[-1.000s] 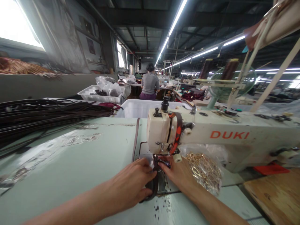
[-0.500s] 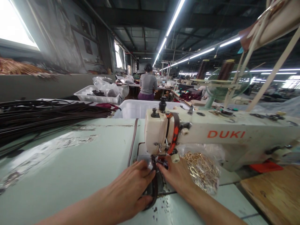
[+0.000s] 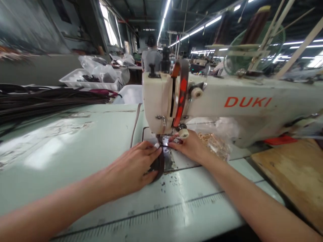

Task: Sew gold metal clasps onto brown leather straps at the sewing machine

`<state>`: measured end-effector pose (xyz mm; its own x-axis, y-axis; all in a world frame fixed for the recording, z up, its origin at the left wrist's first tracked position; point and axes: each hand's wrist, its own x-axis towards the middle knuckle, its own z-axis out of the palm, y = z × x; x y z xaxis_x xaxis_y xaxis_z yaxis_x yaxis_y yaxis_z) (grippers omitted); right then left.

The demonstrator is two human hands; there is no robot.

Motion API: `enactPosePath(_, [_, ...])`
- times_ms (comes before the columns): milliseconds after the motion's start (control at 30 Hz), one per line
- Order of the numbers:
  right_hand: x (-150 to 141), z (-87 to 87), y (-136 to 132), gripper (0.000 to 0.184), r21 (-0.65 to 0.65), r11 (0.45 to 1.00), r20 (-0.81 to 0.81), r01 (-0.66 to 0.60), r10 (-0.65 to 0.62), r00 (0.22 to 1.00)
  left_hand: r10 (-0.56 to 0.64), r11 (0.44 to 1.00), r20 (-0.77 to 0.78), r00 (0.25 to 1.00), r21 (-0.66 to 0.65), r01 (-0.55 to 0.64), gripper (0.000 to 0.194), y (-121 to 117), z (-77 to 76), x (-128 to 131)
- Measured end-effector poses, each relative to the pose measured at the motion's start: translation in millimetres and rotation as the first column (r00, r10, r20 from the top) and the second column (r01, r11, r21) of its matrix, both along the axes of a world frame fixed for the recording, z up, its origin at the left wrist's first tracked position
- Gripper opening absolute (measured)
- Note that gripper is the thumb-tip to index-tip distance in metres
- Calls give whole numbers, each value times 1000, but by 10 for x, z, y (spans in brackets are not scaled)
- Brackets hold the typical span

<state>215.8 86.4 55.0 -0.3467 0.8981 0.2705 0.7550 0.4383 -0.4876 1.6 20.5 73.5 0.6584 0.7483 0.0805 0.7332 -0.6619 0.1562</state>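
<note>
A cream sewing machine point(image 3: 239, 104) marked DUKI stands on the pale green table point(image 3: 75, 148). A dark leather strap point(image 3: 159, 164) runs under its needle foot and loops back toward me. My left hand point(image 3: 133, 166) lies over the strap's loop, fingers pressed together on it, fingertips near the foot. My right hand point(image 3: 190, 146) is on the other side of the foot, fingers pinching the strap end at the needle plate.
A pile of dark straps point(image 3: 42, 101) lies at the table's left. A clear bag of gold metal fittings point(image 3: 214, 143) sits behind my right hand. White bins point(image 3: 88, 79) stand beyond. A wooden board point(image 3: 292, 174) is at right. A person works far ahead.
The view has dropped and closed in on the machine. Both hands stay on the strap at the needle foot, shifted slightly with it.
</note>
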Motion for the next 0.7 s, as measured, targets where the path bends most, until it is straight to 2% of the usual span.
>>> enactPosePath(100, [1, -9, 13, 19, -39, 999, -34, 6, -7, 999, -37, 998, 16, 999, -51, 37, 46, 37, 8, -50])
enactPosePath(267, [25, 8, 14, 18, -30, 997, -19, -76, 75, 997, -76, 992, -11, 997, -99, 75, 47, 40, 69, -131])
enactPosePath(500, [8, -13, 28, 16, -9, 980, -12, -198, 198, 980, -84, 994, -3, 996, -64, 83, 66, 23, 39, -112])
enactPosePath(600, [-1, -29, 36, 15, -16, 969, -30, -248, 248, 968, -134, 988, -7, 991, -74, 134, 56, 54, 61, -129])
enactPosePath(700, [-2, -42, 37, 14, -33, 963, -50, -268, 266, 963, -113, 987, -15, 993, -114, 111, 43, 104, 95, -172])
